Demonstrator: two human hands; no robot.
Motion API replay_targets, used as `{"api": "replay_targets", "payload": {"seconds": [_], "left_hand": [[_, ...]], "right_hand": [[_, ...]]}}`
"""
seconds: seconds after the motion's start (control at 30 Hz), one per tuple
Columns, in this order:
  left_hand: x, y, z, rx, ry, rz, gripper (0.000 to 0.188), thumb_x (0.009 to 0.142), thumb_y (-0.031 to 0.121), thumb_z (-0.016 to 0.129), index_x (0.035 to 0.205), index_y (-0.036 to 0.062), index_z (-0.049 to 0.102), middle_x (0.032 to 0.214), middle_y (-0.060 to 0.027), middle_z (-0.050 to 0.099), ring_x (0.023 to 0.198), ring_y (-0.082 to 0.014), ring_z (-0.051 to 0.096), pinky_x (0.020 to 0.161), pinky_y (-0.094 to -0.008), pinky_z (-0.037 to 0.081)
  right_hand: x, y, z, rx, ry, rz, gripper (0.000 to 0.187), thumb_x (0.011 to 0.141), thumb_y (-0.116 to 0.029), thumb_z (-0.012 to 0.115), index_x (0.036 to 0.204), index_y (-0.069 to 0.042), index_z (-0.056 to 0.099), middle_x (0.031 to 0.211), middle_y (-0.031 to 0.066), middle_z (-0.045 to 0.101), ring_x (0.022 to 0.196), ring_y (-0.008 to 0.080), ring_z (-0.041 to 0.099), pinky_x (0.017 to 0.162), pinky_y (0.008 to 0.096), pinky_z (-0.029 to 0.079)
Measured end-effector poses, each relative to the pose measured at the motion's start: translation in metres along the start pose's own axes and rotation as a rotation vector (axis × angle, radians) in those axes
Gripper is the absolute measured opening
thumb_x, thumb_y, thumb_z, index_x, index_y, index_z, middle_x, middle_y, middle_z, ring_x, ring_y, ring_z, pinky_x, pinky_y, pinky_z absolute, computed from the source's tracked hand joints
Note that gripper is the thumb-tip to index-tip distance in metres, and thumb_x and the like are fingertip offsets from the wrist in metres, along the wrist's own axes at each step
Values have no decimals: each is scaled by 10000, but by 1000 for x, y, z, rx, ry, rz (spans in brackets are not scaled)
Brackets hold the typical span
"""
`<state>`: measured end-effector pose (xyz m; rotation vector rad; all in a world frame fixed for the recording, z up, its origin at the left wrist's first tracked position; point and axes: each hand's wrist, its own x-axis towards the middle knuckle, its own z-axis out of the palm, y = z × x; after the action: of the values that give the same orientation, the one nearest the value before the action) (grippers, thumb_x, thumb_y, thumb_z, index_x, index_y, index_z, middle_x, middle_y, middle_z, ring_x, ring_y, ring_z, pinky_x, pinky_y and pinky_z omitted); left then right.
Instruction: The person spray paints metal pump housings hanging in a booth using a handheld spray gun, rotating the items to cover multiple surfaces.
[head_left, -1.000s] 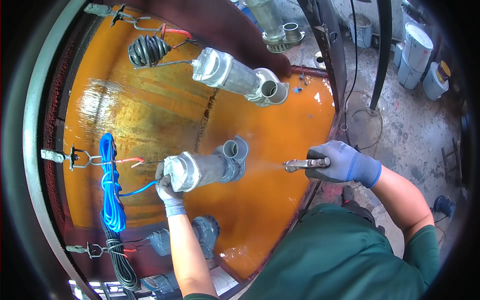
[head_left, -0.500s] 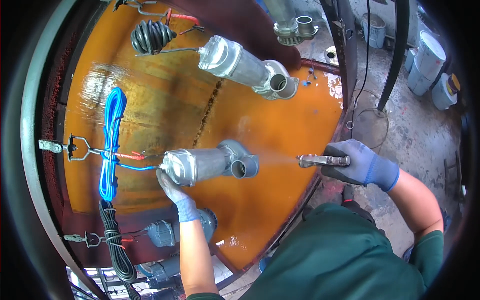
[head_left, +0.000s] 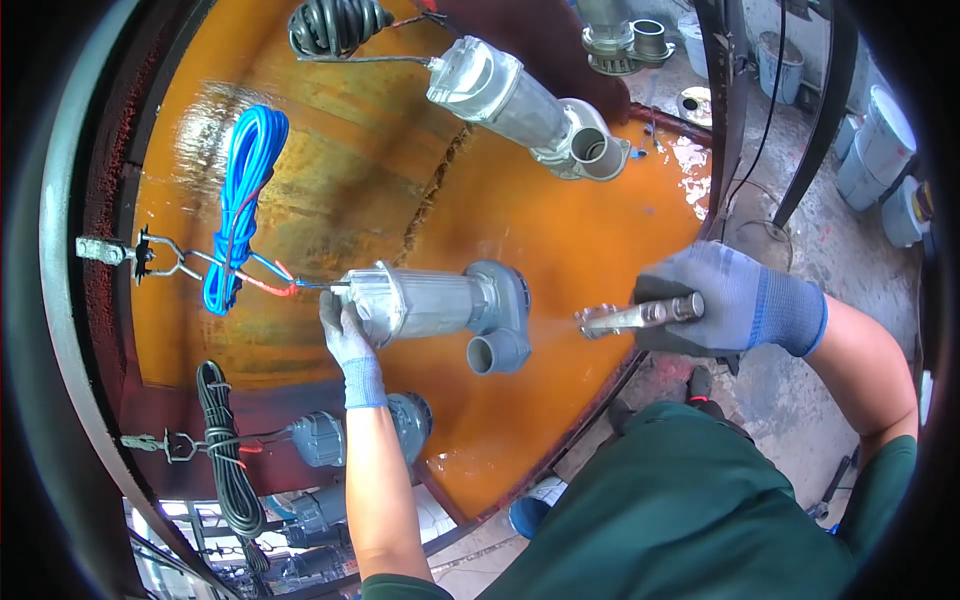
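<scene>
The left hand point(head_left: 347, 335), gloved, is held forward with its fingers point(head_left: 330, 312) a little bent. The left forearm point(head_left: 378, 480) behind it is bare and almost straight. The right hand point(head_left: 700, 285), gloved also, is curled in a firm grip, its wrist point(head_left: 793, 315) in line with the bare right forearm point(head_left: 863, 360), which leads back to a bent right elbow point(head_left: 893, 425).

Silver spray gun point(head_left: 650, 315) — silver-grey pump point(head_left: 430, 302)

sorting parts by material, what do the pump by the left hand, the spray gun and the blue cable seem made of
Pump: probably cast metal; silvery, reflective body with a greyer outlet, perhaps painted. Spray gun: likely polished or plated metal, from its bright highlights. Blue cable: glossy, smooth, bent coils suggest a plastic or rubber jacket.
</scene>
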<state>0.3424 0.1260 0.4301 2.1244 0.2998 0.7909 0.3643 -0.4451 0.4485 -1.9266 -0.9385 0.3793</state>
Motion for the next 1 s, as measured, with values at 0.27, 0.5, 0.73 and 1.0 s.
{"api": "replay_targets", "payload": {"seconds": [0.27,0.5,0.73,1.0], "left_hand": [[23,-1,8,-93,-14,-75,610,941,-51,416,1544,-63,504,1514,-179,596,1359,-259,594,1159,-362,460],[45,-11,8,-95,-16,-29,588,932,-101,363,1488,-48,545,1429,-177,644,1283,-269,633,1131,-373,488],[46,0,21,45,-62,37,621,916,-91,397,1513,-27,557,1419,-163,659,1276,-256,650,1139,-365,484],[50,-2,20,31,-137,87,635,932,-53,474,1562,-1,544,1442,-197,682,1314,-270,665,1140,-368,498]], "right_hand": [[20,-12,23,-227,-173,-17,312,932,-381,791,981,-96,676,859,177,717,873,401,730,762,513,569],[21,-15,34,-230,-163,-124,311,942,-383,769,980,-88,679,838,167,713,843,401,724,741,526,568],[53,-20,47,-204,-27,-95,309,949,-389,758,936,-95,662,783,158,701,769,406,716,707,518,566],[60,-35,45,-345,-196,-62,293,951,-373,752,949,-86,692,788,151,691,767,390,719,671,498,577]]}}
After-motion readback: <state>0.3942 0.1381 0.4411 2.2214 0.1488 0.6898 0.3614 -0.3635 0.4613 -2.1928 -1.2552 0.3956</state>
